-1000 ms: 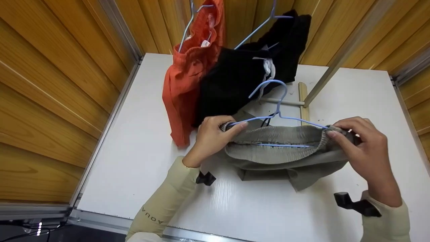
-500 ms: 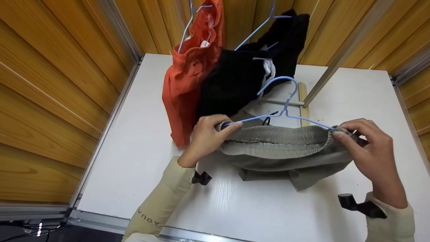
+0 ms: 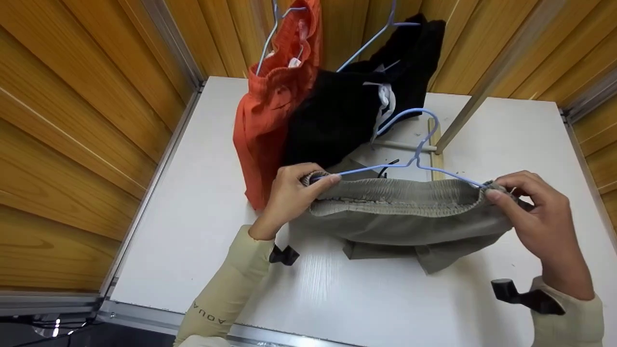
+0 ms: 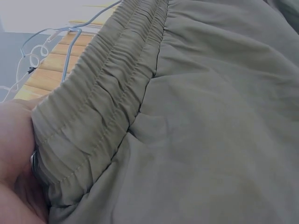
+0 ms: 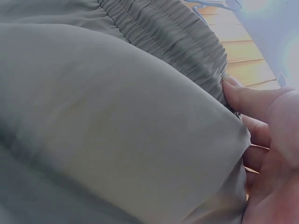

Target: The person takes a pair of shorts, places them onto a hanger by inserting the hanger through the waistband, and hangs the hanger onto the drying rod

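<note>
Olive-grey elastic-waist shorts [image 3: 395, 226] are stretched between both hands above the white table. A blue wire hanger [image 3: 376, 168] lies inside the waistband, its hook standing up at the back. My left hand [image 3: 296, 193] pinches the waistband's left end, thumb over the hanger's arm. At the opposite end my right hand [image 3: 542, 217] grips the gathered waistband and the hanger's corner between thumb and fingers. In the left wrist view the ribbed waistband [image 4: 103, 93] runs up from the hand; in the right wrist view the thumb [image 5: 243, 95] presses on the waistband edge.
Orange shorts [image 3: 262, 125] and a black garment with a white drawstring [image 3: 332, 115] hang on blue hangers at the back. A wooden rack's post [image 3: 472, 106] and foot stand behind the hanger hook. Wood-panelled walls enclose the white table [image 3: 159, 250].
Both hands have moved apart, pulling the waistband wider and flatter. The hanger has shifted right with its hook, and its lower bar has gone out of sight.
</note>
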`<state>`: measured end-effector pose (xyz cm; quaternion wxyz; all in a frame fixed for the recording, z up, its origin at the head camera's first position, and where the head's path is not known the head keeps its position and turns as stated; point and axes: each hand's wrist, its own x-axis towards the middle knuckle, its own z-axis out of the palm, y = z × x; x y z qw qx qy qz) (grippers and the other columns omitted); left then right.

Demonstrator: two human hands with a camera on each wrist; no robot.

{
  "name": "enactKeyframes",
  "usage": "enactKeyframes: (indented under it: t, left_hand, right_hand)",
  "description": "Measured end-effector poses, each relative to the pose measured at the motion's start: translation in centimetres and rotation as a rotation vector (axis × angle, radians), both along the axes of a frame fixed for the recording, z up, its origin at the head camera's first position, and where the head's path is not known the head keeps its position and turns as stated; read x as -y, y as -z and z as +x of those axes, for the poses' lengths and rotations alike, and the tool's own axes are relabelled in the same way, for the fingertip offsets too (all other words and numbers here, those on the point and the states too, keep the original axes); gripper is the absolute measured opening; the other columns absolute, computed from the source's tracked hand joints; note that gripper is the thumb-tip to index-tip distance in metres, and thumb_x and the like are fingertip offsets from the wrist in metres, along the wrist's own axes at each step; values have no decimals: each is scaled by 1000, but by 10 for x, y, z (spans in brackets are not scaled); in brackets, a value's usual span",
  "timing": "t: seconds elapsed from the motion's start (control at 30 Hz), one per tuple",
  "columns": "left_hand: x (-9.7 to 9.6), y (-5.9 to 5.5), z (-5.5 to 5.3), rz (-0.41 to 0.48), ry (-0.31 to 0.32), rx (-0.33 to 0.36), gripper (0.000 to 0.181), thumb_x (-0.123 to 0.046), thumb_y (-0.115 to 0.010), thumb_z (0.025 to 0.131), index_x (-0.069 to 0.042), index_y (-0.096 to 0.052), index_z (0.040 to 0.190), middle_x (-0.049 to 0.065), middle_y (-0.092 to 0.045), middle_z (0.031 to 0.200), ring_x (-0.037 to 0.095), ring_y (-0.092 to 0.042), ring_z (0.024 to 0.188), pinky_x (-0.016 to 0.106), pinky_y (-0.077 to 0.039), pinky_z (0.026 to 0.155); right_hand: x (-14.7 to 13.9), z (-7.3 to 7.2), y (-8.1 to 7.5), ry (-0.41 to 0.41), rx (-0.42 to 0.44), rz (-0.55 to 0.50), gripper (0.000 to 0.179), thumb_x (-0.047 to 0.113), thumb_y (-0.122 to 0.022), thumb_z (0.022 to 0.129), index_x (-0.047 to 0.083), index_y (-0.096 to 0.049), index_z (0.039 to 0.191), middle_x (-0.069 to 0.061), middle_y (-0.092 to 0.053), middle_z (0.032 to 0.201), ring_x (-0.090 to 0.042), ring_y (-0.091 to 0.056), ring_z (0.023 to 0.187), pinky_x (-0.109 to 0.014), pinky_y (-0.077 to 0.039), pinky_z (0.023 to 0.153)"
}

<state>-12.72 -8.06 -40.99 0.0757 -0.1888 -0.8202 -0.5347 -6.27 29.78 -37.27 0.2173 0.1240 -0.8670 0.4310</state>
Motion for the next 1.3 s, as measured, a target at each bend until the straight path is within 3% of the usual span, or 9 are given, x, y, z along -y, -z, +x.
enactKeyframes:
  t: [0.23, 0.5, 0.8, 1.0, 1.13, 1.3]
  left_hand:
    - [-3, -3, 0, 21, -13, -27, 28, -41, -74, 83, -18, -68, 68, -7, -57, 63, 5, -48, 62, 21, -39, 56]
    - [-4, -6, -2, 3, -55, -49, 31, -40, -75, 82, -15, -66, 66, -9, -55, 62, 3, -47, 61, 21, -37, 55]
    - [-2, -5, -3, 31, -6, -30, 33, -40, -76, 81, -15, -64, 63, -11, -48, 59, 4, -44, 59, 21, -33, 53]
    - [-2, -4, -3, 45, 34, 3, 33, -37, -78, 80, -14, -64, 62, -10, -45, 57, 6, -42, 58, 22, -32, 52]
    - [-2, -4, -4, 65, 40, 30, 30, -32, -80, 79, -12, -64, 62, -9, -45, 57, 7, -42, 58, 22, -32, 52]
    - [-4, -3, -3, 74, 23, 43, 29, -29, -80, 78, -11, -64, 62, -7, -45, 57, 7, -42, 58, 21, -31, 52]
  right_hand:
    - [-3, 4, -1, -28, 21, 47, 15, -16, -66, 80, -7, -65, 93, 11, -59, 93, -3, -51, 81, -6, -42, 69]
    - [-9, 7, -1, -123, 26, 148, 25, -18, -68, 76, -3, -67, 96, 12, -61, 94, 1, -52, 82, -6, -39, 76]
    - [-14, 11, -4, -213, 67, 268, 43, -14, -81, 62, 10, -70, 96, 11, -62, 92, 0, -48, 82, -8, -38, 76]
    - [-14, 14, -5, -214, 178, 284, 38, -7, -80, 70, 16, -69, 98, 12, -62, 88, 1, -51, 79, -7, -39, 74]
    - [-15, 18, -2, -176, 263, 297, 25, 0, -75, 79, 19, -62, 86, 13, -53, 77, -1, -47, 73, -13, -35, 65]
    - [-16, 21, 4, -249, 276, 255, 24, -4, -67, 85, 19, -60, 81, 10, -52, 73, -3, -46, 68, -19, -34, 58]
